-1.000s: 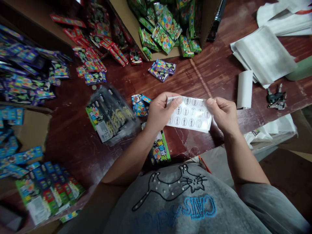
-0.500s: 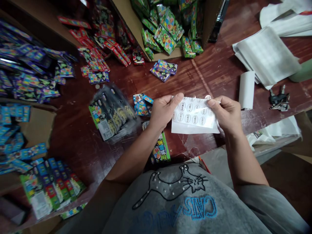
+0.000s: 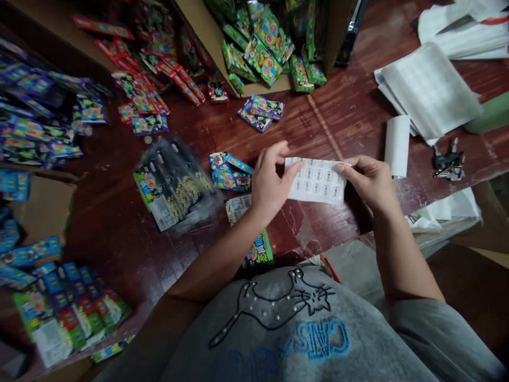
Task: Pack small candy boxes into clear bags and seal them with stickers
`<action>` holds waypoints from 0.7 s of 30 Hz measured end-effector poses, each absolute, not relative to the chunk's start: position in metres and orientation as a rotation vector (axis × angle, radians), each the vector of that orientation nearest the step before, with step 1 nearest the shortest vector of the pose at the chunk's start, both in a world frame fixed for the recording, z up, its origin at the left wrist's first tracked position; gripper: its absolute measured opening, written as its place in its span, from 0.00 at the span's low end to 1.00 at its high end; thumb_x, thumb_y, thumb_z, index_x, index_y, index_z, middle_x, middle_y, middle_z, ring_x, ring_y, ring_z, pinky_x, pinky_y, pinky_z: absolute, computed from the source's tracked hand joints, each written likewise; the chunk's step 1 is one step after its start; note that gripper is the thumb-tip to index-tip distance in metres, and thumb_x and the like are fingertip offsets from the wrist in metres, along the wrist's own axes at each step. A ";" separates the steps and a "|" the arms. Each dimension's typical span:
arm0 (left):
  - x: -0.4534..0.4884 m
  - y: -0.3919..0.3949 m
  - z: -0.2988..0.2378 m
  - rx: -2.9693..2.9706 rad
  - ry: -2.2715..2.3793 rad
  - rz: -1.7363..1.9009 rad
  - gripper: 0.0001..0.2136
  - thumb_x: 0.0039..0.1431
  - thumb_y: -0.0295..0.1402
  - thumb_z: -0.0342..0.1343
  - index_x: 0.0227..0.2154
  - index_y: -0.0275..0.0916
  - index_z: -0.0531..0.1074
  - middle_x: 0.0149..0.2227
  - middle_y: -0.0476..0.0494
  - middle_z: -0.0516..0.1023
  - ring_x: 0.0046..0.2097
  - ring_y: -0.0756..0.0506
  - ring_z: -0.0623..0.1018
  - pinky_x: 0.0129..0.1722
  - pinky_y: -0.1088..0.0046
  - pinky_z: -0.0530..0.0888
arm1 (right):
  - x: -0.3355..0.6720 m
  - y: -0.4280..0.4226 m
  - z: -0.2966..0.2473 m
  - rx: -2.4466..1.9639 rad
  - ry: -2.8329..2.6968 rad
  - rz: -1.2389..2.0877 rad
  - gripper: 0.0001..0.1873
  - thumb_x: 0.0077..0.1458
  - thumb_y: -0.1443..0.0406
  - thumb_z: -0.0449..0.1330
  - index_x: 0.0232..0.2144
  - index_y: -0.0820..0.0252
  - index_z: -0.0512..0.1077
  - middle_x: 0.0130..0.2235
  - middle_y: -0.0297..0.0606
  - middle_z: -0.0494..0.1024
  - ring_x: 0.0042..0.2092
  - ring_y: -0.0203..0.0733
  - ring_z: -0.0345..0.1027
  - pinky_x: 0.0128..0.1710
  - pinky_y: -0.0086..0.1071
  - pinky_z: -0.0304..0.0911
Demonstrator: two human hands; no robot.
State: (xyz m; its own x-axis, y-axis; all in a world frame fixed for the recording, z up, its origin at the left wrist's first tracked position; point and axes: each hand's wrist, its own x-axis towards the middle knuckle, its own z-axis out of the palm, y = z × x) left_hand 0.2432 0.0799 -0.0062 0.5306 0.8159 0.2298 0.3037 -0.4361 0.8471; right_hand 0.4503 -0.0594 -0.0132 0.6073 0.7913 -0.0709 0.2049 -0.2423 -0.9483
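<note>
A small white sheet of round printed stickers [image 3: 317,182] is held up over the table. My right hand [image 3: 368,178] pinches its upper right corner between thumb and fingers. At the left end of the sheet is my left hand [image 3: 272,178], its thumb against the front and its other fingers raised and spread away from the thumb. Beside that hand lie a few blue candy boxes [image 3: 230,172]. A printed package [image 3: 260,249] lies under my left forearm, partly hidden.
Clear plastic packs [image 3: 175,183] lie left of centre. Cartons hold green boxes [image 3: 264,61] and red boxes [image 3: 139,93]; purple boxes [image 3: 260,112] sit before them. At right are a white roll [image 3: 396,146], keys [image 3: 448,162] and stacked white sheets [image 3: 431,90].
My left fingers have opened away from the sheet, leaving the thumb on it. The sheet has tilted and its blank lower strip no longer shows. The view has shifted slightly right.
</note>
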 end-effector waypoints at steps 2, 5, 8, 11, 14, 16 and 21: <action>0.243 0.066 -0.005 2.283 0.830 0.781 0.12 0.69 0.35 0.65 0.53 0.41 0.78 0.58 0.37 0.81 0.58 0.38 0.78 0.57 0.58 0.74 | 0.457 -0.060 -0.020 -1.890 -0.943 0.604 0.17 0.57 0.48 0.72 0.35 0.54 0.84 0.35 0.36 0.86 0.35 0.42 0.77 0.38 0.37 0.72; 0.247 0.047 -0.009 2.648 0.614 0.411 0.06 0.73 0.31 0.59 0.48 0.41 0.79 0.56 0.39 0.83 0.58 0.36 0.78 0.56 0.55 0.73 | 0.468 -0.060 -0.024 -2.084 -1.210 0.439 0.19 0.61 0.46 0.68 0.41 0.53 0.85 0.38 0.41 0.85 0.38 0.47 0.76 0.41 0.42 0.72; 0.251 0.040 -0.014 2.810 0.578 0.240 0.09 0.76 0.30 0.54 0.49 0.41 0.79 0.57 0.39 0.83 0.58 0.36 0.78 0.52 0.53 0.73 | 0.482 -0.054 -0.018 -2.112 -1.476 0.296 0.26 0.63 0.47 0.66 0.55 0.55 0.82 0.45 0.47 0.82 0.44 0.53 0.76 0.47 0.48 0.72; 0.252 0.042 -0.011 2.844 0.576 0.222 0.10 0.76 0.28 0.52 0.48 0.42 0.80 0.57 0.40 0.83 0.57 0.36 0.78 0.52 0.51 0.71 | 0.498 -0.039 -0.011 -2.000 -1.769 0.370 0.27 0.64 0.49 0.65 0.58 0.55 0.80 0.46 0.49 0.83 0.49 0.58 0.75 0.55 0.54 0.69; 0.250 0.046 -0.006 2.812 0.575 0.196 0.11 0.76 0.27 0.51 0.48 0.43 0.80 0.57 0.41 0.83 0.57 0.36 0.78 0.54 0.49 0.69 | 0.513 -0.021 -0.009 -1.876 -1.925 0.534 0.19 0.63 0.50 0.64 0.49 0.52 0.83 0.45 0.45 0.85 0.49 0.57 0.75 0.57 0.53 0.67; 0.251 0.047 -0.005 2.785 0.584 0.182 0.12 0.77 0.27 0.51 0.48 0.42 0.80 0.57 0.41 0.83 0.58 0.36 0.78 0.54 0.49 0.69 | 0.518 -0.014 -0.007 -1.795 -1.957 0.597 0.15 0.64 0.50 0.64 0.41 0.51 0.83 0.41 0.42 0.85 0.46 0.54 0.75 0.54 0.51 0.67; 0.260 0.039 -0.006 2.751 0.626 0.196 0.13 0.76 0.26 0.50 0.50 0.41 0.80 0.59 0.41 0.82 0.59 0.36 0.77 0.58 0.49 0.68 | 0.508 -0.024 0.016 -1.701 -2.027 0.525 0.14 0.67 0.51 0.62 0.35 0.49 0.80 0.35 0.45 0.82 0.38 0.51 0.72 0.44 0.48 0.66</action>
State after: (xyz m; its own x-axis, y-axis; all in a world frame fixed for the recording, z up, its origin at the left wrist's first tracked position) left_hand 0.2595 0.0391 -0.0064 0.8951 0.4414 0.0634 0.3986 -0.8556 0.3302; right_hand 0.5077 -0.0238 0.0160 -0.1463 0.9852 0.0893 0.8180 0.1712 -0.5492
